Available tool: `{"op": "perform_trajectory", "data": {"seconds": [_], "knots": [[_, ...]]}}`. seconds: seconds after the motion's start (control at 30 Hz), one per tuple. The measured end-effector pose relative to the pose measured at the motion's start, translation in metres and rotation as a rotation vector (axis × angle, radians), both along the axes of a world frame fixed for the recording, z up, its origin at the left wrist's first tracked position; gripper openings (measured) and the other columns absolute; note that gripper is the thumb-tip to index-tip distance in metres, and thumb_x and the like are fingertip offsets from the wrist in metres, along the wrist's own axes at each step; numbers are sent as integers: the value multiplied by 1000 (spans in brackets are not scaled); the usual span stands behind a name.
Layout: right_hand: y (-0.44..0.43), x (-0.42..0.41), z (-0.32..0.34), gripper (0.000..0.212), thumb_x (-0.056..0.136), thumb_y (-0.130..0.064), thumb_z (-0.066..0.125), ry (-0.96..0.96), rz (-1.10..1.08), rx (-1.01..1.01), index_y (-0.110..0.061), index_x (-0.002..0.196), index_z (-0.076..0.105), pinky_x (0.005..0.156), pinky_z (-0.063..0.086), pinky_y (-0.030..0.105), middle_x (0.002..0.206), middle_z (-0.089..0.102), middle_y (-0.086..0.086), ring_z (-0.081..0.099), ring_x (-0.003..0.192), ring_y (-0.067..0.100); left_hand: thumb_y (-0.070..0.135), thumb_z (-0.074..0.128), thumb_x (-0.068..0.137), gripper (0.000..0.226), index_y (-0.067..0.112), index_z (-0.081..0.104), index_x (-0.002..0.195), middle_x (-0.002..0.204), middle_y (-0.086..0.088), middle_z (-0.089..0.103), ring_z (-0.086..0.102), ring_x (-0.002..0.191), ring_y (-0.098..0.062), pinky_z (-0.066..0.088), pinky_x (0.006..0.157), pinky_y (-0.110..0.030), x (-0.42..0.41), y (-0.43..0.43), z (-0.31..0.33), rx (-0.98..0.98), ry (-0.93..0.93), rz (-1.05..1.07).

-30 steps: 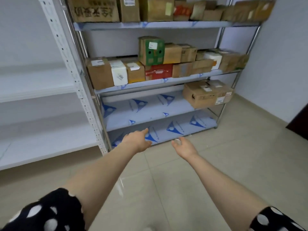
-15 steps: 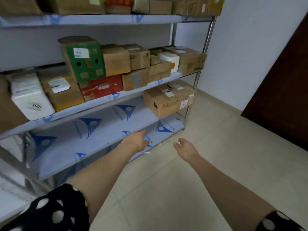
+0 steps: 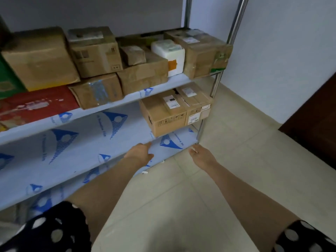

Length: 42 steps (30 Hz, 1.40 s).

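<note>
reaching forward, the left hand [image 3: 141,154] lies at the front edge of the film-covered shelf [image 3: 76,160], fingers nearly straight and released, grasping nothing. whether the hand touches the shelf cannot be determined. the labelled cardboard box [image 3: 163,113] stands on this same shelf at its right end, just beyond the left index fingertip and apart from it. a second cardboard box [image 3: 197,106] stands against its right side, beside the chrome post [image 3: 216,85]. the right hand [image 3: 201,157] hovers over the tiled floor [image 3: 236,179] near the foot of that post, fingers loosely curled and relaxed, grasping nothing. the upper shelf [image 3: 163,86] carries taped brown cartons [image 3: 40,57], a white foam box [image 3: 169,55] with orange tape and a red carton [image 3: 36,104]. black sleeves with white dots [image 3: 54,231] cover both upper arms. a dark brown door [image 3: 316,128] stands at the right.
</note>
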State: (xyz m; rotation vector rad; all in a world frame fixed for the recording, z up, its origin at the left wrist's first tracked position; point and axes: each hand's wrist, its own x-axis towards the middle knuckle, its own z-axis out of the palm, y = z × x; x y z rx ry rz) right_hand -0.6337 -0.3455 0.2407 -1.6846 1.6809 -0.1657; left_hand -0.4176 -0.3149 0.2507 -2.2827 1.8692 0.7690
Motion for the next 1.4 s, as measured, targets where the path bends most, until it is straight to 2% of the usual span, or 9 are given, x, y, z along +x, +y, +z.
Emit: {"op": "perform_trajectory", "data": {"seconds": [0.13,0.23,0.37,0.47,0.63,0.8,0.9,1.17,1.4], "knots": [[-75,-4,-18,23,102,-27,33,17,48,46,-14,116,47,92,38,30,125,51,13,50,115,27,32,47,98,54,17,29,148,136,-15,44,46,124,-30,41,100,-37,-7,-60,-28,59,-25,25],[-128,4,-32,41,103,-26,33,32,98,56,-5,137,42,98,34,28,143,43,14,41,131,27,31,46,99,55,17,28,148,138,-15,43,46,125,-30,40,100,-36,-8,-111,-50,79,-24,39],[-202,16,-57,36,103,-26,31,101,154,53,-2,127,44,87,35,26,118,49,15,49,115,25,32,45,99,53,17,30,148,138,-14,42,47,124,-29,42,100,-36,-2,-189,-79,66,-12,57],[-256,27,-77,43,104,-25,31,113,185,61,-8,142,39,98,37,30,142,45,12,45,127,27,29,45,100,54,18,27,149,147,-12,34,38,132,-29,38,106,-38,4,-239,-103,76,-15,65],[-325,46,-125,17,100,-18,34,117,259,21,-15,87,45,76,33,27,100,51,12,47,92,21,22,45,100,59,17,17,152,158,-9,12,9,146,-27,30,113,-43,13,-297,-146,115,-99,48],[-367,57,-172,29,99,-18,39,156,358,-55,-2,123,44,90,43,38,123,48,15,49,109,25,15,56,94,82,20,0,153,159,-3,-5,-2,148,-20,16,119,-37,13,-332,-191,85,-125,149],[-384,55,-189,49,99,-23,42,234,370,-127,-5,143,29,113,29,44,148,30,14,30,138,32,16,55,95,90,20,-15,151,158,-3,-20,-16,146,-25,6,120,-43,10,-342,-205,61,-277,16],[-390,62,-205,54,98,-33,43,360,405,-190,-18,147,25,118,5,49,158,13,10,2,146,31,2,43,95,86,23,-20,149,157,2,-25,-15,146,-26,20,116,-38,40,-337,-207,117,-295,15],[-414,87,-224,46,95,-22,47,-75,94,-86,-4,136,36,89,49,44,130,49,16,45,123,36,32,47,96,71,17,7,153,158,-13,12,27,140,-33,35,105,-42,61,-342,-201,-190,181,590]]}}
